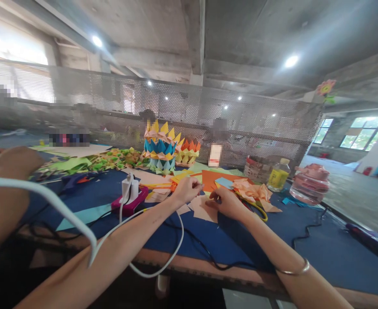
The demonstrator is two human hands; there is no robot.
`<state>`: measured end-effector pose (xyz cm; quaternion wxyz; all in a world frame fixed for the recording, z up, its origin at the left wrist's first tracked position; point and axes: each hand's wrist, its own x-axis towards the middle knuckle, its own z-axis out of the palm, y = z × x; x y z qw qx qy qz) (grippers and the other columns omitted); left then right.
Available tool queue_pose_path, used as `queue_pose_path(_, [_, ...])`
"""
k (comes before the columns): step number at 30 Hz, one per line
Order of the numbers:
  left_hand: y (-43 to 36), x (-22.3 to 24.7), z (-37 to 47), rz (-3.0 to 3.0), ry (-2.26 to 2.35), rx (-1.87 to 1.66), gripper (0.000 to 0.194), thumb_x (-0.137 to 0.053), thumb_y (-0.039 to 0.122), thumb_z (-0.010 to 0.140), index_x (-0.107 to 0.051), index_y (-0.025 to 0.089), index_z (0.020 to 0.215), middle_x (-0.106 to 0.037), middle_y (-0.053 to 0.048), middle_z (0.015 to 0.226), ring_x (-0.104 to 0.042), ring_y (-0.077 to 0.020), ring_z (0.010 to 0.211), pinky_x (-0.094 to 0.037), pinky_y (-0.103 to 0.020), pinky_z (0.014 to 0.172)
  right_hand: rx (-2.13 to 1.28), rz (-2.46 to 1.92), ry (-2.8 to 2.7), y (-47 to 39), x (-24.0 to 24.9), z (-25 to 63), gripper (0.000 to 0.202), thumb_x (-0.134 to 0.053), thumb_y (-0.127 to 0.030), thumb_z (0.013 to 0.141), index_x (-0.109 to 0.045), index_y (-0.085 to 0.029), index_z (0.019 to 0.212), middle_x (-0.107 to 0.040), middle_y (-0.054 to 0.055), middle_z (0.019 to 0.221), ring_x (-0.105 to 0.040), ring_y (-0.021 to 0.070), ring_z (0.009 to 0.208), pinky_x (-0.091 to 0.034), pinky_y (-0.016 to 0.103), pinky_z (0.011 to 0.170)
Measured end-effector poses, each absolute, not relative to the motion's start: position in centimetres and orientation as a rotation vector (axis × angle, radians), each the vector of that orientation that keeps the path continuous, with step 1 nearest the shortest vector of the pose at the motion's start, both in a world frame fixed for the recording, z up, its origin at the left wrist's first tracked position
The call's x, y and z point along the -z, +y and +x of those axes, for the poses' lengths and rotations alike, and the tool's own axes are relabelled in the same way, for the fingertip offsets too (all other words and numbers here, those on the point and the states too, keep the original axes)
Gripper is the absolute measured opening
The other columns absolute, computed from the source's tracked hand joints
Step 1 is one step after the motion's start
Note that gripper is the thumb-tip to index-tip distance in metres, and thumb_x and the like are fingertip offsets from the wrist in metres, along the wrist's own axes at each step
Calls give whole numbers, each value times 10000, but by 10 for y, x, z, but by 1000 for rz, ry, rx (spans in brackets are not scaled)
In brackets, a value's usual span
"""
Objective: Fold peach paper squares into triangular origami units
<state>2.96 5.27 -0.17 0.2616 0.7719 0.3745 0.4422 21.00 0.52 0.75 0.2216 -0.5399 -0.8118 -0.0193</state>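
Observation:
Over the middle of the blue table, my left hand (188, 190) is closed, its fingertips pressed together; anything between them is too small to name. My right hand (224, 202) lies just to the right, fingers curled, at the edge of a pale peach paper sheet (203, 209). Whether it grips that sheet cannot be made out. Behind both hands is an orange paper sheet (210, 179), with a small light-blue paper piece (224, 183) beside it. Crumpled peach paper (251, 189) is heaped to the right, next to yellow-handled scissors (261, 212).
A magenta power strip (131, 205) with a white plug and cables stands left. Folded paper crowns (161, 148) rise behind. A yellow-labelled bottle (278, 176) and pink jug (310, 183) stand right. Another person's arm (7, 201) is at far left; a glue gun (371, 241) lies far right.

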Motion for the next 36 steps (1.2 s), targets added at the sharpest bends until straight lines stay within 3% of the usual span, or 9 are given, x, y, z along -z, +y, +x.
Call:
queue_pose_path(4, [55,3,30,2104,995,-1184,274,-503,332,744,-545,143,550,-556,-9,485,-495,-99,458,-337,-200,456,125,-1662,-2208,3,-7,215,487,-556,-628,664,-618,-162,793,-622,85,794,-554,195,724,-375,271,609])
queue_pose_path(8, [55,4,30,2110,1001,-1176,278,-496,337,746,-560,143,558,-556,-15,491,-497,-107,459,-347,-212,467,7,-1652,-2247,3,-9,217,462,-613,-617,608,-605,-165,704,-613,64,725,-532,164,634,-341,245,534])
queue_pose_path(13, [55,5,30,2111,1032,-1175,270,-504,340,744,-560,148,563,-543,-8,485,-499,-111,471,-346,-217,475,-119,-1593,-2282,2,-9,212,387,-612,-539,650,-560,-159,600,-545,15,582,-454,119,527,-275,228,469])
queue_pose_path(17, [57,2,32,1944,992,-1329,266,-539,392,740,-580,137,675,-595,-33,630,-538,-117,576,-394,-215,535,-236,-1485,-2212,3,-12,210,301,-572,-427,712,-509,-159,588,-494,-20,549,-426,103,532,-286,212,481])
queue_pose_path(22, [50,-4,32,1647,838,-1147,430,-574,531,690,-590,128,839,-623,-62,751,-575,-132,637,-426,-208,513,-209,-1348,-2066,8,-14,213,346,-503,-486,761,-507,-162,639,-470,-24,552,-413,105,530,-288,216,476])
queue_pose_path(26, [39,-8,30,1639,735,-1001,415,-696,500,560,-614,125,716,-609,-36,670,-563,-125,595,-431,-195,479,-357,-1285,-1950,7,-16,211,347,-516,-496,748,-509,-164,650,-466,-25,549,-413,103,508,-295,218,460])
queue_pose_path(32, [39,-14,27,1362,778,-1043,348,-750,382,502,-622,110,679,-618,-37,673,-576,-129,616,-489,-239,562,-609,-1170,-1667,3,-22,204,267,-471,-352,761,-454,-166,953,-552,-18,609,-460,106,496,-339,221,470])
queue_pose_path(36, [43,-13,27,1235,734,-1066,282,-738,281,517,-598,117,699,-615,-24,674,-584,-133,623,-513,-291,617,-650,-1071,-1696,-1,-22,201,398,-473,-214,725,-354,-180,1103,-615,9,738,-500,109,552,-367,222,506])
